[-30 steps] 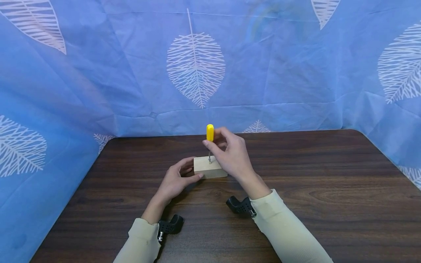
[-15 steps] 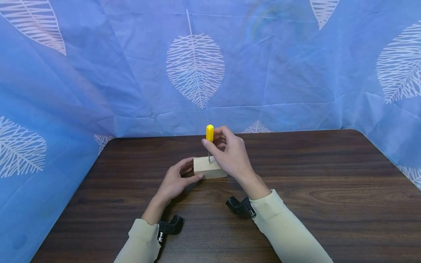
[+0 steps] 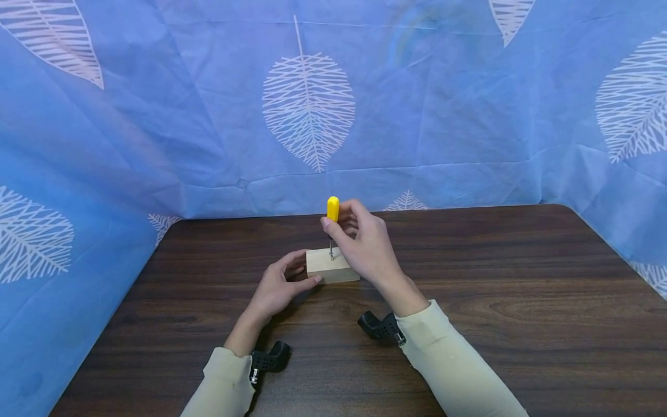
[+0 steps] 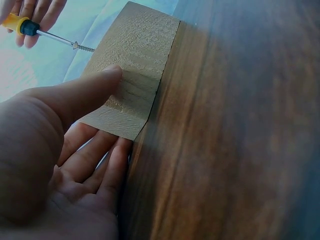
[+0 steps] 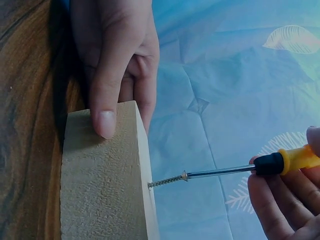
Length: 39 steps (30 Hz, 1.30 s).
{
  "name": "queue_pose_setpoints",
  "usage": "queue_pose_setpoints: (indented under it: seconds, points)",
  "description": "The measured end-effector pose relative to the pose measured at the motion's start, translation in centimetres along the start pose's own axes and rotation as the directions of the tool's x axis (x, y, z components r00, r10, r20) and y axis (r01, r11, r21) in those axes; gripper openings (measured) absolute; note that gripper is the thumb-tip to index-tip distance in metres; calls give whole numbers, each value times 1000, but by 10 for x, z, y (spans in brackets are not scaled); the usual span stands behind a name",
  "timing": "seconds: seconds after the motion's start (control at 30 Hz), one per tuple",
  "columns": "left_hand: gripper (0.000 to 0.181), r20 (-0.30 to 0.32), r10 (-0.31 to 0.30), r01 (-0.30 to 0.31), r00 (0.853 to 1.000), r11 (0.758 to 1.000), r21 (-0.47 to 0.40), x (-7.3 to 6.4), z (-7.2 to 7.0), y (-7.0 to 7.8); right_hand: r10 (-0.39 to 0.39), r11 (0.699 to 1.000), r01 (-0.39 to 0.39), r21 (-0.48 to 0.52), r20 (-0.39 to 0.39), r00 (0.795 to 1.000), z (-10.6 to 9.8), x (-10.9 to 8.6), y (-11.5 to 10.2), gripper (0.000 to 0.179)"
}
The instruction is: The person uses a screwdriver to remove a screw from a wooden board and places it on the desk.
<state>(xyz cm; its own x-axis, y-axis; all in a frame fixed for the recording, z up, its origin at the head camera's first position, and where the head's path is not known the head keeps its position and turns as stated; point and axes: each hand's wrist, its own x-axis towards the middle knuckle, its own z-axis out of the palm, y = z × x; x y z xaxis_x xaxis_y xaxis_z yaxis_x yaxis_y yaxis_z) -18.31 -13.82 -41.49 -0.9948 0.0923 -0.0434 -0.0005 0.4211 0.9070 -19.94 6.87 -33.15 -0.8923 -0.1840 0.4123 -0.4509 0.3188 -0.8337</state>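
Hanging across the back and down both sides, a blue cloth with white leaf prints takes up the most room. Next comes the table, brown with a dark wood grain and rounded far corners. Two pale sleeves reach over it, the right sleeve showing more of its length than the left sleeve.

The right hand is bent in around a tool handle, thumb on one side and fingers on the other, with only a handle's thickness between them. The left hand is spread about as wide as the block of wood it grips, its thumb flat on the near face and its other fingers around the left end and far side.

That block, pale and plain, lies on the table in front of the person, near the middle. Above it the screwdriver stands nearly upright, with a yellow handle, a dark collar and a thin metal shaft. A black fitting sits by the right cuff, and another by the left.

Smallest is the screw, point down at the block's top face, most of its thread showing above the wood, its head against the screwdriver's tip.
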Motion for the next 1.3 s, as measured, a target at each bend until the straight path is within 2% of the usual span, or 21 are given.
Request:
queue_pose_setpoints:
  seconds: [0.23, 0.4, 0.6, 1.03, 1.3]
  points:
    - [68, 0, -4, 4, 1000, 1000, 0, 1, 0, 0, -23, 1000, 23, -14, 5, 1000, 0, 0, -1, 22]
    - [68, -1, -11, 11, 1000, 1000, -6, 0, 0, 0, -3, 1000, 3, -8, 19, 1000, 0, -1, -2, 26]
    - [66, -3, 1, -1, 1000, 1000, -3, -2, 0, -1, -17, 1000, 17, 7, -19, 1000, 0, 0, 0, 28]
    - [66, 11, 24, -24, 1000, 1000, -10, 1, -1, -2, -32, 999, 30, -45, -49, 998, -2, 1, -1, 24]
    - [66, 7, 21, -21, 1000, 1000, -11, 1, 0, -2, -20, 999, 19, -29, -42, 999, -1, 1, -2, 36]
